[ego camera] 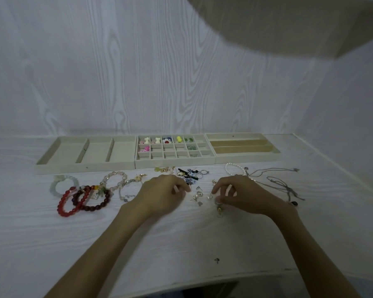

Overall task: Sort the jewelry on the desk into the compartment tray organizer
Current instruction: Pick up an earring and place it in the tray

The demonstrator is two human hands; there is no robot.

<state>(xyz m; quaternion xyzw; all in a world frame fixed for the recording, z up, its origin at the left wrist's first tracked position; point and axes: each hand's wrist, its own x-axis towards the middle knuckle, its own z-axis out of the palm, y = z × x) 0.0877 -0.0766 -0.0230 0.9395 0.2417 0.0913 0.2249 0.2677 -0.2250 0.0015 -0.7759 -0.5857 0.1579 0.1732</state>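
Three beige trays stand in a row at the back of the desk. The middle grid tray [174, 163] holds small colourful earrings in its back cells. My left hand [162, 194] hovers curled over a scatter of small earrings [197, 195]; whether it pinches anything is unclear. My right hand [243, 195] pinches a small dangling earring [219, 208] with a green and gold drop just above the desk. Red bead bracelets [82, 200] lie to the left.
A wide three-slot tray [58, 151] is at the back left and a long-slot tray [246, 157] at the back right. Pale bracelets [114, 179], a pearl strand [235, 168] and thin chain necklaces [276, 181] lie in front. White walls close in behind and on the right.
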